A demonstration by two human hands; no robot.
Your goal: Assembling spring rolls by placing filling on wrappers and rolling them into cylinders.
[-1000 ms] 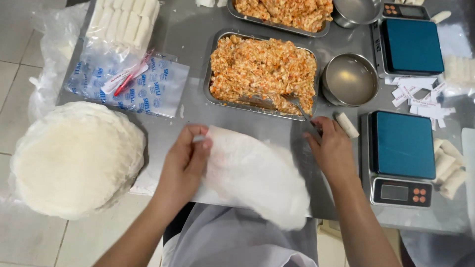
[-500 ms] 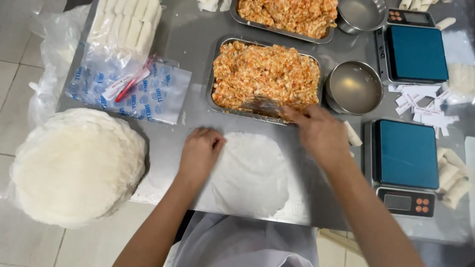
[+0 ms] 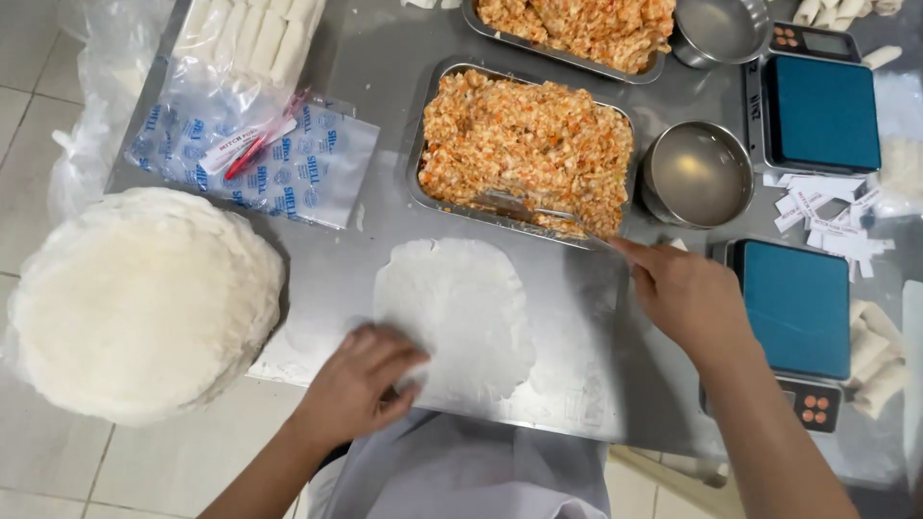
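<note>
Wrapper flat on the steel table, filling tray at twelve o'clock.
Left hand point(image 3: 358, 389) presses open-palmed on the round wrapper point(image 3: 457, 317); right hand point(image 3: 685, 293) grasps a utensil point(image 3: 538, 213) reaching into the filling tray point(image 3: 524, 149); wrapper stack point(image 3: 139, 298) at nine o'clock.

Far tray point(image 3: 577, 38): top part cut off by the picture's edge.
Spoon point(image 3: 538, 211): handle end hidden under the right hand's point(image 3: 687, 293) fingers point(image 3: 639, 259).
Wrapper point(image 3: 457, 317): near corner hidden under the left hand's point(image 3: 361, 384) fingers point(image 3: 394, 370).
</note>
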